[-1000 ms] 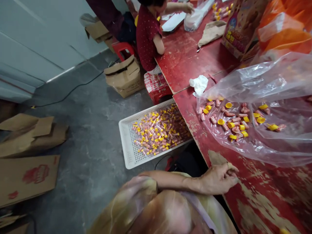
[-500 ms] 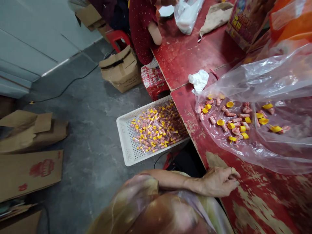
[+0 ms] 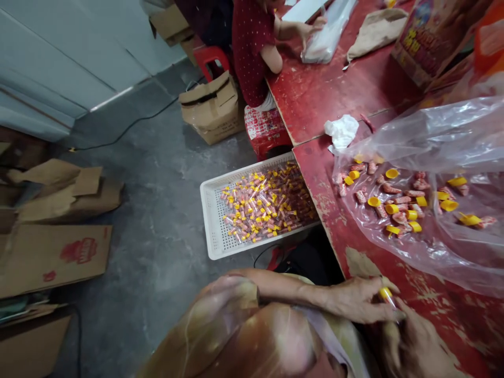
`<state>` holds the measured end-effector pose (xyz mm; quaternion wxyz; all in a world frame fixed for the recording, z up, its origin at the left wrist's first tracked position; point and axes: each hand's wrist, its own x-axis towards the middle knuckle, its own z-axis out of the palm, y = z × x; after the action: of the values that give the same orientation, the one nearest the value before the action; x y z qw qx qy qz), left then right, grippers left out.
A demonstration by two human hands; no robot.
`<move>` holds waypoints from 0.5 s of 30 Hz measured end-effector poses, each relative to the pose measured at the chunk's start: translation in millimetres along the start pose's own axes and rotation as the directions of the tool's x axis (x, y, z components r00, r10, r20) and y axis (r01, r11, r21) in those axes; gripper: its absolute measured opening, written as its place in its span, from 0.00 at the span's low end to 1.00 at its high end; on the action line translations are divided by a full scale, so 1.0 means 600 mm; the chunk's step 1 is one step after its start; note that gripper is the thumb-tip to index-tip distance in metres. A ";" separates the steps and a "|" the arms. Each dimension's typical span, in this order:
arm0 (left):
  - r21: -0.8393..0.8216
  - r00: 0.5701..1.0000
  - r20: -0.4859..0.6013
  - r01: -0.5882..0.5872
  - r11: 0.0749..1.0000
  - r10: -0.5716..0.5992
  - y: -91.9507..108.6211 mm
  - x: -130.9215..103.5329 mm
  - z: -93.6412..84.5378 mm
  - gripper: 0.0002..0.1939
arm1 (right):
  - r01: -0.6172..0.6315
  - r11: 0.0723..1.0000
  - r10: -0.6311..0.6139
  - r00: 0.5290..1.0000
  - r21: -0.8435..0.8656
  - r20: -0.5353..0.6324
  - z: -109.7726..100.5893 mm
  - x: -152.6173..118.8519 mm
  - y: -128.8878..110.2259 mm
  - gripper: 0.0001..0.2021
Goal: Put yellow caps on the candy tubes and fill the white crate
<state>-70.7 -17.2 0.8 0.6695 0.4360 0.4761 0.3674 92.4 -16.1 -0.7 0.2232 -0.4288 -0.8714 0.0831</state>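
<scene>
Over the table's near edge, my left hand (image 3: 356,300) is closed with thumb and fingers around a small clear tube with a yellow cap (image 3: 387,295). My right hand (image 3: 421,338), slightly blurred, meets it from the lower right, its fingertips pinching at the tube's lower end. What the tube contains is hard to make out. Beyond the hands, a clear plastic sheet (image 3: 397,257) lies on the red table (image 3: 437,320), bearing loose yellow caps (image 3: 391,173) and pink-red speckled pieces (image 3: 390,188).
A white perforated tray (image 3: 212,231) full of yellow-capped tubes (image 3: 263,202) stands left of the table, partly under its edge. A crumpled white tissue (image 3: 342,131) lies near the sheet. Another person's hand (image 3: 307,32) touches a plastic bag (image 3: 328,37). Cardboard boxes (image 3: 214,110) stand on the floor.
My right hand has come into view and joined my left, with a yellow-capped tube now between them. The view has shifted slightly left. The other person's hand has moved onto the plastic bag.
</scene>
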 end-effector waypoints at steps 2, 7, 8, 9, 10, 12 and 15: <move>-0.157 0.989 -0.146 -0.050 0.986 0.027 -0.002 -0.005 -0.020 0.15 | 0.091 0.995 -0.090 0.996 0.034 -0.012 0.017 0.019 -0.016 0.22; -0.229 0.872 -0.489 -0.127 0.965 -0.002 -0.007 -0.038 -0.157 0.19 | 0.003 0.999 -0.002 0.999 0.035 -0.048 0.013 0.034 -0.029 0.25; -0.112 0.796 -0.605 -0.081 0.990 -0.003 -0.014 -0.049 -0.197 0.18 | -0.017 1.000 0.018 0.999 0.025 -0.036 0.009 0.027 -0.022 0.23; 0.026 0.709 -0.705 0.030 0.999 -0.003 -0.023 -0.061 -0.239 0.17 | -0.039 0.999 0.040 0.999 0.020 -0.017 0.004 0.019 -0.013 0.21; 0.181 0.623 -0.783 0.211 0.960 0.011 -0.034 -0.073 -0.281 0.17 | -0.058 0.998 0.058 0.998 0.014 -0.004 0.001 0.010 -0.002 0.21; 0.345 0.510 -0.857 0.473 0.811 0.068 -0.060 -0.100 -0.358 0.17 | -0.091 0.996 0.091 0.996 -0.013 0.013 -0.002 -0.008 0.020 0.20; 0.369 0.424 -0.900 0.627 0.686 0.097 -0.099 -0.133 -0.440 0.17 | -0.074 0.997 0.074 0.997 -0.032 0.013 0.006 -0.026 0.042 0.19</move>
<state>-340.8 -48.8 -73.4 0.1785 0.3030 0.9106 0.2170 116.8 -12.9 -17.6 0.2069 -0.4638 -0.8577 0.0805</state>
